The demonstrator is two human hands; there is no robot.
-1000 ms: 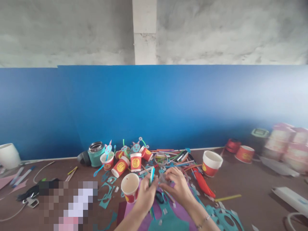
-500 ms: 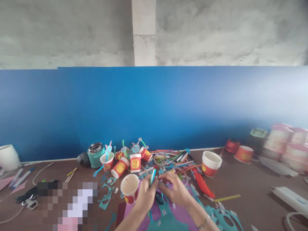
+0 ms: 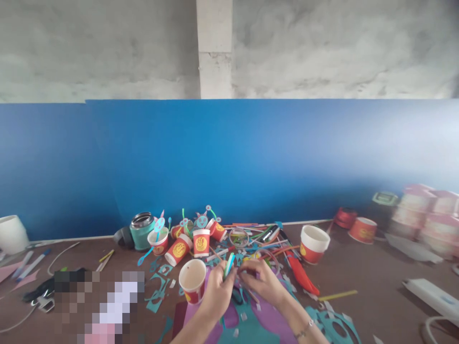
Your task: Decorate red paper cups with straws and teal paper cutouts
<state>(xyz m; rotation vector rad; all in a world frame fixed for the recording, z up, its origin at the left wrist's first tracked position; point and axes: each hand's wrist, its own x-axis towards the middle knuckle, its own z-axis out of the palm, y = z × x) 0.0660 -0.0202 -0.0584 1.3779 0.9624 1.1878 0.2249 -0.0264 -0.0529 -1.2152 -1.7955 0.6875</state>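
An open teal jar [image 3: 141, 236] stands near the blue partition [image 3: 229, 162], a white vessel [image 3: 13, 235] at far left.

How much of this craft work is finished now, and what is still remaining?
Partly done, it seems: one cup at the back already carries a blue cat face. In progress: the left hand grips blue and green strips; what the right hand works on is unclear. Probably left: the near open cup, without any visible figure.
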